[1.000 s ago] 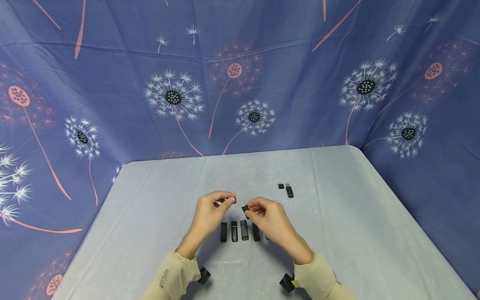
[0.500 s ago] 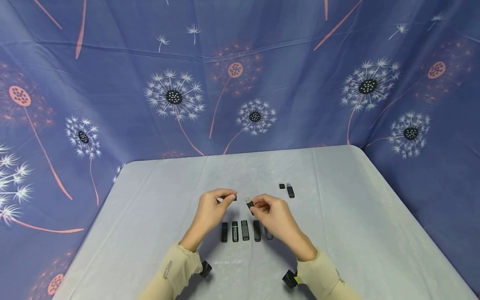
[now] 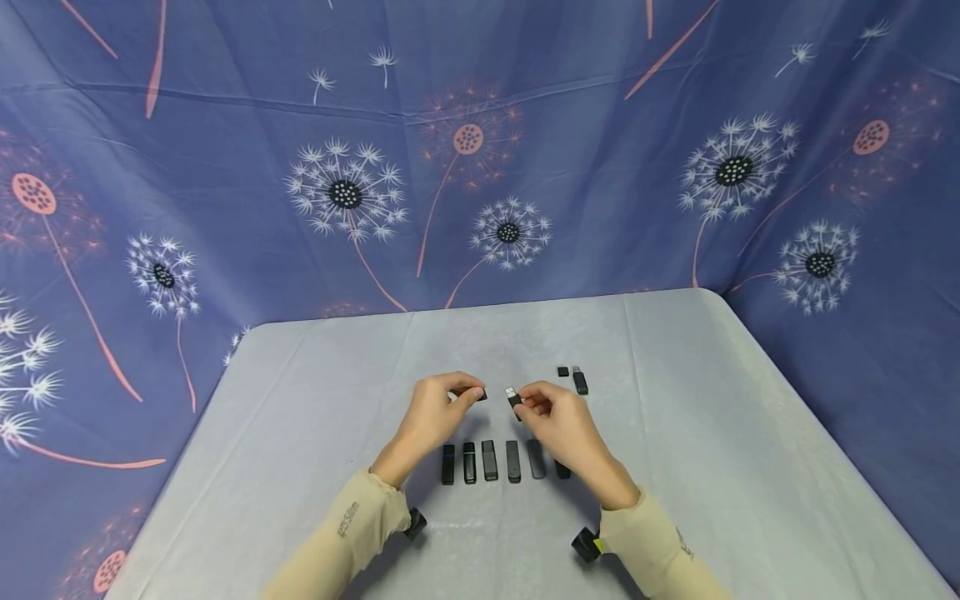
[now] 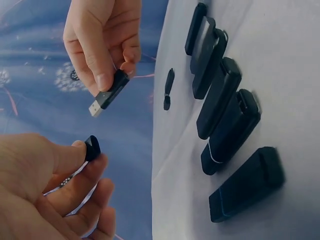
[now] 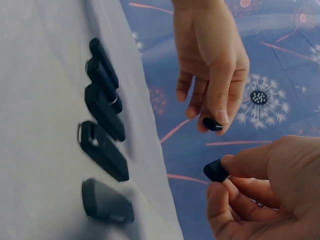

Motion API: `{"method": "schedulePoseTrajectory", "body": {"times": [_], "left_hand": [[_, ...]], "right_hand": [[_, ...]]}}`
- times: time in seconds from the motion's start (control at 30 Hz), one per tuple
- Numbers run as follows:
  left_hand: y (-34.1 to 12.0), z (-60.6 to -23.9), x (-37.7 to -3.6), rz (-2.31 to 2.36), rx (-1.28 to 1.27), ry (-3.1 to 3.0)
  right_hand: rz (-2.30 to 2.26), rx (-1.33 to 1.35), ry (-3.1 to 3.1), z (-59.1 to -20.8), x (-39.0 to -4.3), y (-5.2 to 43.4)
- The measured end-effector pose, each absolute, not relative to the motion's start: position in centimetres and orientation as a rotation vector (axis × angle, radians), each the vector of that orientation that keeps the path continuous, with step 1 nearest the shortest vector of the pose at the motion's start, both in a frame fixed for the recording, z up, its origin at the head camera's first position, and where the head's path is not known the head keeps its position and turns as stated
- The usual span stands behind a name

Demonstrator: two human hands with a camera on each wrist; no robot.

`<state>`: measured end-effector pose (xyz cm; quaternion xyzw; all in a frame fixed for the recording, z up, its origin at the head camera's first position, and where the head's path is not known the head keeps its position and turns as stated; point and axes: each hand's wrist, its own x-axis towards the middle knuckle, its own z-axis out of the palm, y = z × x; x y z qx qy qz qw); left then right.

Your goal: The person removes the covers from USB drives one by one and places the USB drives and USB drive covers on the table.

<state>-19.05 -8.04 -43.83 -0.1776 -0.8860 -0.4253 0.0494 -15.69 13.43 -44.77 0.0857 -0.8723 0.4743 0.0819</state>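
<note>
My left hand (image 3: 435,408) pinches a small black cap (image 4: 92,148) between thumb and index finger, its open end toward the right hand in the left wrist view. Opposite it, my right hand (image 3: 558,421) holds a black USB stick (image 4: 112,91) by its body, the bare metal plug pointing at the cap. A short gap separates cap and plug, and both are raised above the table. In the right wrist view the plug is hidden, while the stick's dark body (image 5: 216,171) shows beyond the thumb.
On the grey-covered table (image 3: 330,375), several capped black USB sticks (image 3: 490,460) lie in a row near the forearms; the right hand overlaps its right end. Farther back on the right, an uncapped stick (image 3: 580,381) lies beside its cap (image 3: 562,372). A dandelion-patterned blue cloth (image 3: 600,208) hangs behind.
Both hands have shifted right and slightly away from me, with the gap between cap and plug a little wider. More of the row's right end now shows from under the right hand.
</note>
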Motion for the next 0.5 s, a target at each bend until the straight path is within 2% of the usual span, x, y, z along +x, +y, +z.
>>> {"method": "schedulePoseTrajectory", "body": {"times": [0.5], "left_hand": [[-5.5,-43.5,-21.7,-1.278,-0.642,-2.744]], "right_hand": [[1.336,0.209,-2.641,-45.7,-16.5,14.6]]}}
